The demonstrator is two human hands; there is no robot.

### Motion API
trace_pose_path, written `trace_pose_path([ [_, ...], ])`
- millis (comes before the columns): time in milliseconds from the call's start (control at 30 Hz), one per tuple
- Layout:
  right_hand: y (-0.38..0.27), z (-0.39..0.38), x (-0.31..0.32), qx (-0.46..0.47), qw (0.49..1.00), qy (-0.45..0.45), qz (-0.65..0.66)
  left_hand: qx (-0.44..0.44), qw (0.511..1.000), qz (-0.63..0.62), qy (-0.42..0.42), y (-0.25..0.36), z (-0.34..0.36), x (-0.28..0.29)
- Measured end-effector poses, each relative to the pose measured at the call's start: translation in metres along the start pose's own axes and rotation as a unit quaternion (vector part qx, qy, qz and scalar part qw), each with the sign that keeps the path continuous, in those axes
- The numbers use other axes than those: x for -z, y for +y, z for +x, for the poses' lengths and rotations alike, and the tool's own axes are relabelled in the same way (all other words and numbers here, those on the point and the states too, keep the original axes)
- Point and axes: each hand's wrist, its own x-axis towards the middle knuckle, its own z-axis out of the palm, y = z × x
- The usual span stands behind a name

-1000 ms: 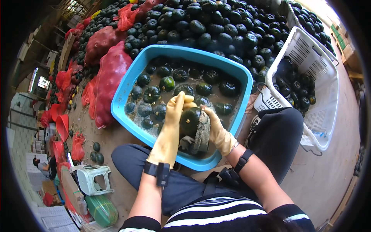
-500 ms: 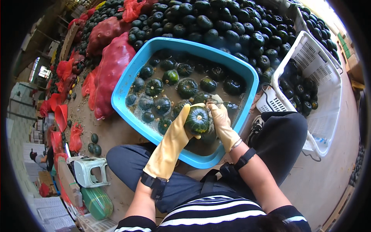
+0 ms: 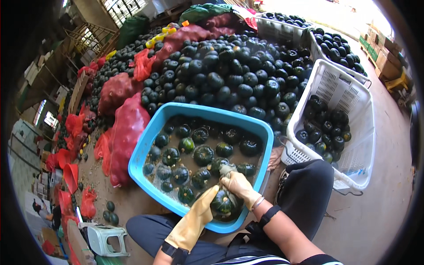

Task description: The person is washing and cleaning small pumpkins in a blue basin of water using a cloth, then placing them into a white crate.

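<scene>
Both my hands wear pale yellow rubber gloves and meet at the near end of a blue tub (image 3: 137, 163) of murky water. My left hand (image 3: 204, 208) grips the left side of a dark green pumpkin (image 3: 224, 204), its palm and most fingers hidden behind it. Across the top of that pumpkin is my right hand (image 3: 240, 184), closed on a crumpled greyish cloth (image 3: 227, 169) that shows at its fingertips. Several other small pumpkins (image 3: 203, 155) float in the tub beyond my hands.
A large heap of pumpkins (image 3: 216, 79) rises behind the tub. At right stands a white plastic crate (image 3: 360, 128) partly filled with pumpkins. Red mesh sacks (image 3: 128, 132) lie along the left, and a pale plastic stool (image 3: 99, 238) stands at lower left.
The view has tilted up, so the tub sits lower in the picture. The pumpkin has turned in my left hand, and my right hand with the cloth has shifted over its top.
</scene>
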Motion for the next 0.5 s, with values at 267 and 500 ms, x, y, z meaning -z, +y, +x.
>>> trace_pose_path([
  [267, 0.021, 0.005, 0.01, 0.002, 0.997, -0.04, -0.059, 0.014, 0.995, 0.094, 0.041, -0.033, 0.033, 0.03],
  [500, 0.015, 0.026, 0.008, -0.056, 0.931, 0.081, 0.351, -0.283, 0.827, 0.478, -0.085, 0.098, 0.04, -0.068],
])
